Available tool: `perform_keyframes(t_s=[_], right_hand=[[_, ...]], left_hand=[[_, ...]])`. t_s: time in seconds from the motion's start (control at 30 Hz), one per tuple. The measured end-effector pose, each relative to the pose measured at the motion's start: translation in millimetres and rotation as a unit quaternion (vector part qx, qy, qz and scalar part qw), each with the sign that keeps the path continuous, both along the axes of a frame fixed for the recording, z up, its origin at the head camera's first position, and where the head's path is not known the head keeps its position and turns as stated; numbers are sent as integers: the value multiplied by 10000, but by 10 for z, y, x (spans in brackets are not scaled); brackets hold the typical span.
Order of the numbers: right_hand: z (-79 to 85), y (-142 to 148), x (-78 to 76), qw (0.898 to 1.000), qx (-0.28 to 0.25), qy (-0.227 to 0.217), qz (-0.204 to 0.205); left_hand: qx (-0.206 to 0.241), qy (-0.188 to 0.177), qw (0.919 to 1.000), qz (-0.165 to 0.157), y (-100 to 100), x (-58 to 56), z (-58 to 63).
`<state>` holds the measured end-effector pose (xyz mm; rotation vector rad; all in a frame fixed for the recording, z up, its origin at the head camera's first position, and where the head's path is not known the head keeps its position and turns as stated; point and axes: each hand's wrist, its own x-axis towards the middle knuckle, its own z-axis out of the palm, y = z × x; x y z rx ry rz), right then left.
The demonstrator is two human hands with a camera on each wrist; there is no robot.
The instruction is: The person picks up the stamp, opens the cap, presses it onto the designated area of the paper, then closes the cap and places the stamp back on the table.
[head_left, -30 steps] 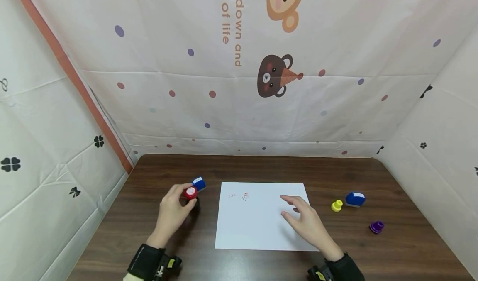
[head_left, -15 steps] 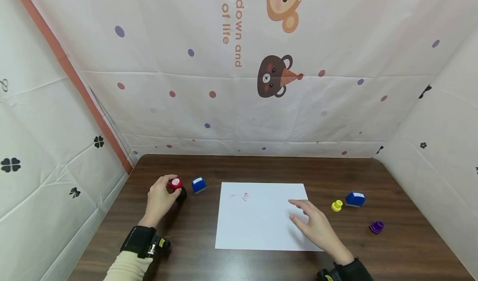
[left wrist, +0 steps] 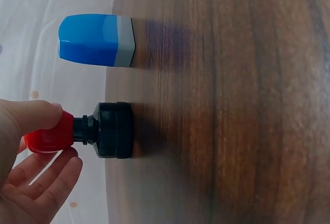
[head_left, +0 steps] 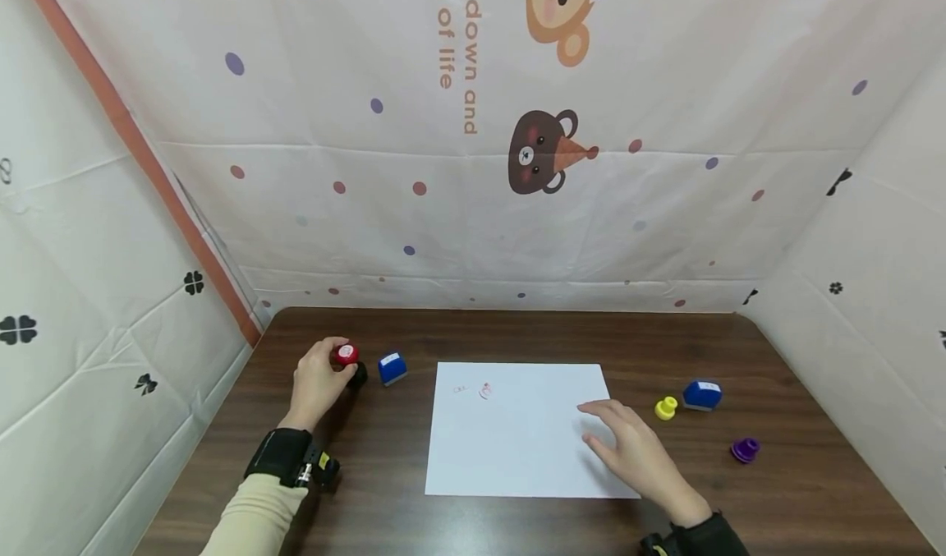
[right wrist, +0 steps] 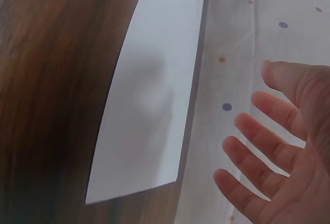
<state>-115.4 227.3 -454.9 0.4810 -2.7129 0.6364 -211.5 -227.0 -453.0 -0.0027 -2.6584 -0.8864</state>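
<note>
At the table's left side, my left hand (head_left: pixel 316 385) pinches the red knob of a black stamp (left wrist: pixel 114 130) between thumb and fingers. The stamp is upright, its round black base right at the tabletop in the left wrist view. A blue stamp (head_left: pixel 392 369) with a pale base stands just to its right. My right hand (head_left: pixel 637 451) hovers with fingers spread over the right edge of a white sheet of paper (head_left: pixel 517 453), holding nothing. Near its top left the sheet bears a small red print (head_left: pixel 484 391) and a fainter mark (head_left: pixel 461 389) beside it.
On the right of the brown table (head_left: pixel 384 523) stand a yellow stamp (head_left: pixel 666 408), another blue stamp (head_left: pixel 701 395) and a purple stamp (head_left: pixel 745 450). Patterned white cloth (head_left: pixel 332 236) hangs behind the table and at both sides.
My left hand has carried the red-knobbed stamp left, away from the blue stamp, to a spot near the table's left edge. My right hand has drifted a little right and toward me.
</note>
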Motion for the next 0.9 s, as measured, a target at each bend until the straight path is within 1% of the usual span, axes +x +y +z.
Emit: perform_keyframes(t_s=[0.17, 0.33, 0.43, 0.53, 0.6, 0.73, 0.9], right_hand=[[1, 55, 8, 9999, 10, -64, -102], [4, 94, 22, 9999, 6, -74, -147], [4, 122, 36, 9998, 28, 28, -171], [0, 165, 52, 9995, 95, 249, -190], [-2, 202, 65, 9988, 127, 430, -188], [6, 287, 97, 9970, 144, 729, -204], [41, 404, 138, 9954, 120, 888, -326]], left_hand=[[43, -80, 10000, -40, -5, -14, -16], [-46, 21, 9999, -115, -22, -16, -23], [-163, 24, 9998, -149, -35, -7, -19], [-217, 15, 9996, -154, -42, 17, -4], [-192, 84, 9996, -179, -43, 41, 16], [-163, 372, 9988, -271, -42, 88, 66], [-242, 620, 9972, -333, -29, 177, 160]])
